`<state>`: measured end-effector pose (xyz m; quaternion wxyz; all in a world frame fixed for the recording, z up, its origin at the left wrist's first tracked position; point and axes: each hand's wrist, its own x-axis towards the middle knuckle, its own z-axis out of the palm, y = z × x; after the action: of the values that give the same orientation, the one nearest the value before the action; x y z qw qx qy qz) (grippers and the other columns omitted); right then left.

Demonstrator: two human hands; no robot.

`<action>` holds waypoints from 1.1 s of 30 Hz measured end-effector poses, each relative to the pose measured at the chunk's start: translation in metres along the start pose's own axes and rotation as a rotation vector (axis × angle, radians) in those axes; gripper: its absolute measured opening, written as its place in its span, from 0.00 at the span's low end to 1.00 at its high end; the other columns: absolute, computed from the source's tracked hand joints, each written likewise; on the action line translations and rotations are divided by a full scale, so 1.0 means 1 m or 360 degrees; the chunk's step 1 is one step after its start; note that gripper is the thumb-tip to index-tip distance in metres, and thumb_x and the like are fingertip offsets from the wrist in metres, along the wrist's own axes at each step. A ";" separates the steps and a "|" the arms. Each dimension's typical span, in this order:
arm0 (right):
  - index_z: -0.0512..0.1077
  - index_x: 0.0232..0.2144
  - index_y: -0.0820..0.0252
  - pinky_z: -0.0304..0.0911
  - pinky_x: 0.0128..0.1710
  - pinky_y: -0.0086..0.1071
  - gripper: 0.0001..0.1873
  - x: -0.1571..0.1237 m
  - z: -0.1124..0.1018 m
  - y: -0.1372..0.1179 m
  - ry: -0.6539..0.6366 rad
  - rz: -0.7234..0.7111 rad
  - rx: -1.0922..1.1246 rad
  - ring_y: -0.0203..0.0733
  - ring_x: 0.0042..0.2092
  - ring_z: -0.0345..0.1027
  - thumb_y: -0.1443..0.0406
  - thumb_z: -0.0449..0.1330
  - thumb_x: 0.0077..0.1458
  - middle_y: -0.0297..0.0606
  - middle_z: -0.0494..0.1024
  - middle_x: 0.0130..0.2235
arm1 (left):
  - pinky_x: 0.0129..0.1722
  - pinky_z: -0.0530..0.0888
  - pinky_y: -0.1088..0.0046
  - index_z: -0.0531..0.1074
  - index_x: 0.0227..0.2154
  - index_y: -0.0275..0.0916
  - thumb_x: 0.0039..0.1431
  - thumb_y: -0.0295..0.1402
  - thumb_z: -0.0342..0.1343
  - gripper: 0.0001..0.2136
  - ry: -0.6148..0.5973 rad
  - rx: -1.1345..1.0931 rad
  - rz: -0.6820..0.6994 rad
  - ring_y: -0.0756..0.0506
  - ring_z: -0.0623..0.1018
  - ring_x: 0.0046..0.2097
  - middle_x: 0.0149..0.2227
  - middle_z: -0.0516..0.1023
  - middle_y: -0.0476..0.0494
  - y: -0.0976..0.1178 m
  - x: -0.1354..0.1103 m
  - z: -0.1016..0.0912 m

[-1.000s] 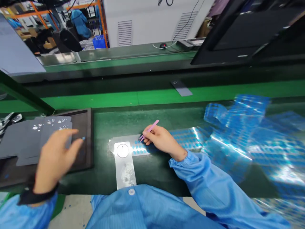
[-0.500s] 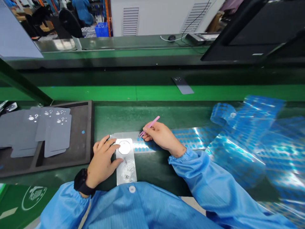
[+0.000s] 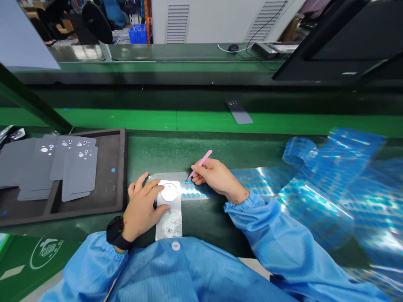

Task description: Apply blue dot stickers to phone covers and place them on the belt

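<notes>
Your left hand [image 3: 143, 207], having left the tray [image 3: 108, 191], is now lying fingers spread on the plate [image 3: 171, 222] before you; your right hand [image 3: 217, 178] is pinching tweezers [image 3: 201, 161] over the sticker sheet [image 3: 195, 193].

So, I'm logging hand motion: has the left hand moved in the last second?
Yes. The left hand went rightward, off the dark tray and onto the metal plate; the right hand holds pink tweezers.

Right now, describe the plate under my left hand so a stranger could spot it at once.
On the dark green mat, just right of the black tray, the left hand rests on a narrow plate. Unlike the matte grey plates in that tray, it is shiny silver.
</notes>
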<state>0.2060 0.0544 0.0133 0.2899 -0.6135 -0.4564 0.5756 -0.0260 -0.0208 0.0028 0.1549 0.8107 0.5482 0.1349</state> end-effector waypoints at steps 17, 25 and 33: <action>0.71 0.21 0.65 0.66 0.20 0.23 0.13 -0.023 0.038 0.000 -0.0028 -0.0051 0.0050 0.32 0.20 0.69 0.64 0.62 0.55 0.37 0.76 0.19 | 0.54 0.58 0.44 0.74 0.46 0.40 0.50 0.41 0.66 0.21 0.0167 -0.0004 0.0172 0.27 0.60 0.63 0.53 0.76 0.40 0.002 0.000 0.010; 0.71 0.21 0.64 0.67 0.21 0.24 0.12 -0.019 0.038 0.004 -0.0011 -0.0011 -0.0032 0.33 0.20 0.70 0.66 0.60 0.56 0.36 0.76 0.19 | 0.53 0.58 0.43 0.75 0.45 0.41 0.51 0.41 0.65 0.19 0.0131 0.0007 0.0161 0.28 0.61 0.63 0.52 0.77 0.40 0.003 -0.001 0.011; 0.71 0.22 0.64 0.67 0.20 0.24 0.12 -0.021 0.041 0.004 0.0055 0.0006 -0.0053 0.33 0.20 0.71 0.68 0.60 0.57 0.36 0.77 0.19 | 0.52 0.58 0.43 0.75 0.45 0.41 0.52 0.42 0.64 0.19 0.0079 0.0011 0.0142 0.28 0.61 0.62 0.53 0.76 0.39 0.003 -0.002 0.011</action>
<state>0.1689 0.0269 0.0126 0.2865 -0.6289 -0.4595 0.5578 -0.0195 -0.0245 -0.0062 0.1323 0.8312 0.5157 0.1601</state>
